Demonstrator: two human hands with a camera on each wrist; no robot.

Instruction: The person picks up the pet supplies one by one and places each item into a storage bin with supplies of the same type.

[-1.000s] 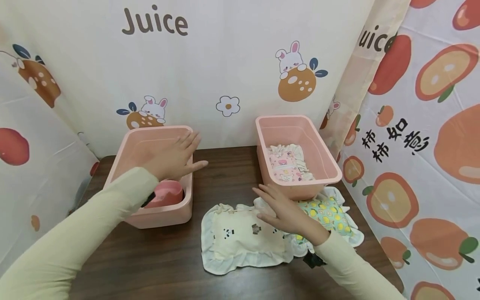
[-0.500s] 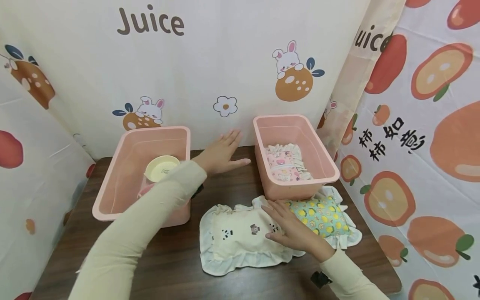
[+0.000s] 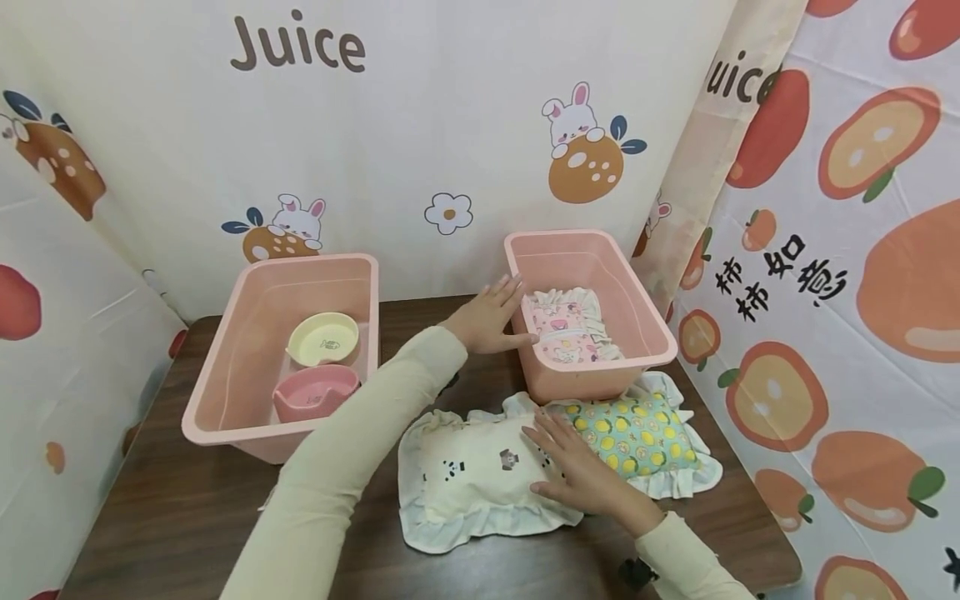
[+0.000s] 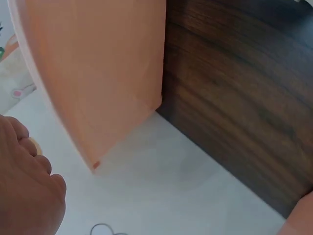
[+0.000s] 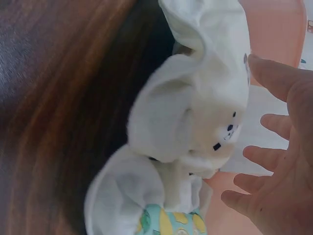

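Note:
My left hand (image 3: 489,320), fingers straight, is at the left rim of the right pink bin (image 3: 592,380). Inside that bin lies a small pink ruffled pillow (image 3: 568,330). Over the right part of a cream ruffled pillow (image 3: 468,471) with animal prints is my right hand (image 3: 581,471), its fingers spread and holding nothing. A green pillow with yellow lemons (image 3: 637,433) lies beside the cream one, partly behind the right hand. In the right wrist view the cream pillow (image 5: 215,107) shows next to the spread fingers.
The left pink bin (image 3: 206,367) holds a yellow bowl (image 3: 324,337) and a pink bowl (image 3: 315,393); the left sleeve overlaps its front corner. Both bins stand near the back edge of the dark wooden table (image 3: 165,525). Printed curtains (image 3: 420,108) enclose the back and sides.
My left hand has moved right from over the left bin to the right bin's rim, uncovering the two bowls. My right hand has shifted slightly down and to the right over the pillows.

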